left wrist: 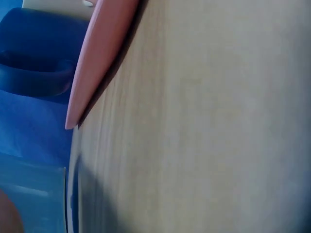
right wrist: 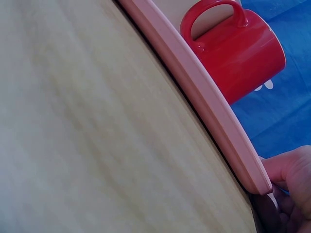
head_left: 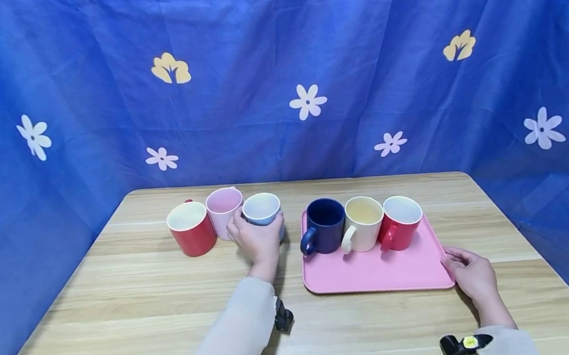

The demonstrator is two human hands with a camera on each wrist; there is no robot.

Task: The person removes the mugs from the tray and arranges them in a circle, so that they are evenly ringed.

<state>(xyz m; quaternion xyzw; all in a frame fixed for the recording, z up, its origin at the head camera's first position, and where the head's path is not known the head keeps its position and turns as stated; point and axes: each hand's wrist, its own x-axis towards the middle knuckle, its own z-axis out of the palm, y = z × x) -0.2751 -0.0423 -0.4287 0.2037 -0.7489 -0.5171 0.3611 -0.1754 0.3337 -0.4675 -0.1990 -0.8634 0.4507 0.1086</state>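
In the head view my left hand [head_left: 257, 240] grips a light blue mug [head_left: 262, 205] with a white inside, its fingers and thumb around the sides. That mug [left wrist: 36, 187] also shows at the lower left of the left wrist view, with a fingertip against it. My right hand [head_left: 473, 277] holds the right edge of a pink tray [head_left: 373, 277], the thumb on the rim. On the tray, a navy mug [head_left: 326, 226], a cream mug [head_left: 363, 227] and a red mug [head_left: 400, 228] stand in a row, handles toward me.
Left of the light blue mug stand a pink mug [head_left: 225, 209] and another red mug [head_left: 196, 237], side by side on the wooden table [head_left: 119, 319]. A blue curtain [head_left: 234, 124] with printed flowers hangs behind the table and along both sides.
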